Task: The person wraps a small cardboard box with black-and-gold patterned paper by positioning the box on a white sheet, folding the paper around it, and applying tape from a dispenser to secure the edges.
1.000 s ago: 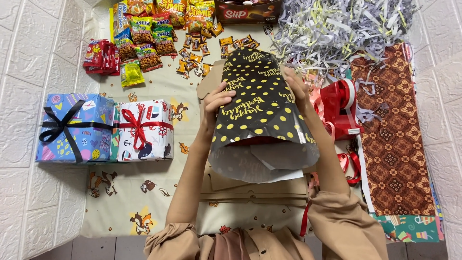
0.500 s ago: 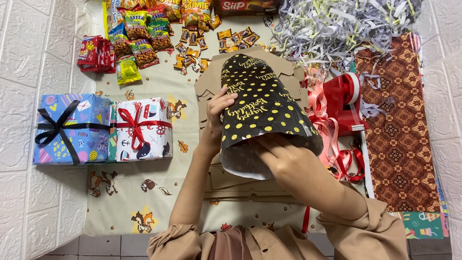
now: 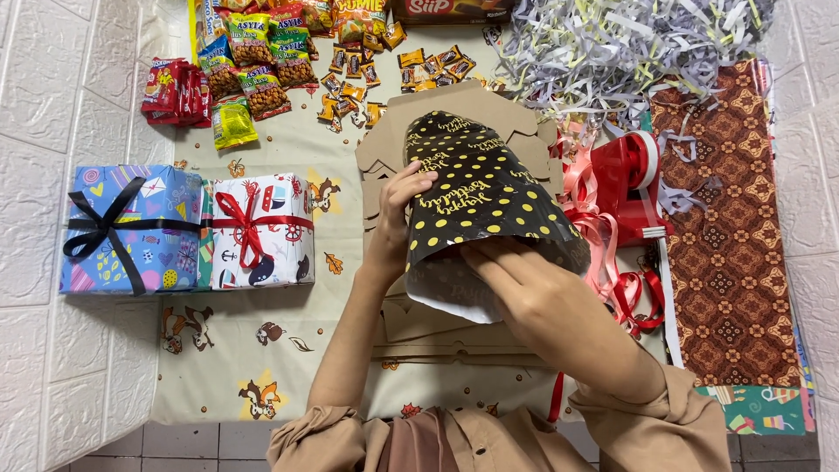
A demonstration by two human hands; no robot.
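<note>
Black polka-dot gift wrap [image 3: 489, 197] is being curled over flat cardboard boxes [image 3: 454, 114]; left hand [image 3: 398, 218] gripping its edge, right hand [image 3: 524, 284] reaching inside, grip unclear. Two wrapped presents [image 3: 188, 229] sitting finished alongside.

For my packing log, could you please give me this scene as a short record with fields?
Left hand: grips the left edge of the black wrapping paper with yellow dots
Right hand: pressed on the paper's lower open edge
Under paper: flat brown cardboard pieces
Left side: blue gift box with black ribbon; white gift box with red ribbon
Top: snack packets; shredded paper strips
Right: red tape dispenser; brown patterned paper sheet
</note>
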